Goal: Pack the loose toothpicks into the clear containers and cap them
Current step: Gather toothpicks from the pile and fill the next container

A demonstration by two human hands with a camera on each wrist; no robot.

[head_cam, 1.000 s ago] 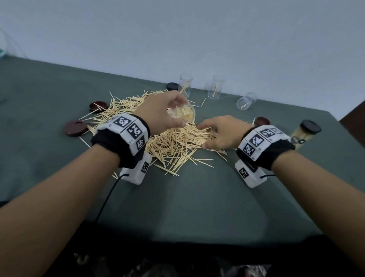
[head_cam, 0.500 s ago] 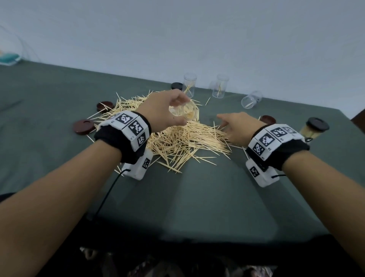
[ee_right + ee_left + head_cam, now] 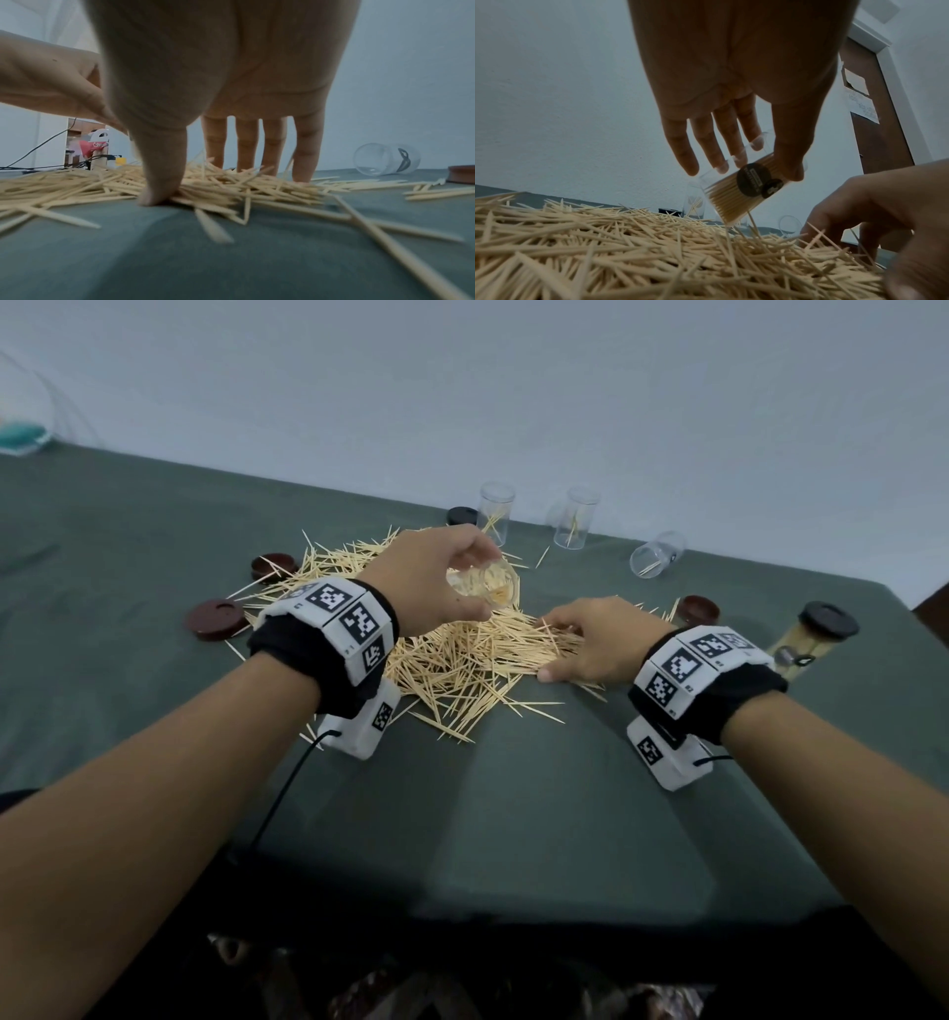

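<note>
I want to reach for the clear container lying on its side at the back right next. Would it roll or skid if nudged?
Probably yes. The clear round plastic container lies on its side, so a nudge would likely roll it. It holds only a few toothpicks, so it is probably light. The green tablecloth may slow it.

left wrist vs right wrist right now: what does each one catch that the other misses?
Only the left wrist view: the left hand holding a tilted clear container, part-filled with toothpicks and bearing a dark round label.

Only the right wrist view: the right hand's fingertips and thumb pressed down onto the pile's edge, a clear container on its side, and a brown cap at the frame's edge.

Both: the toothpick pile on the green cloth, and a part of the other hand.
</note>
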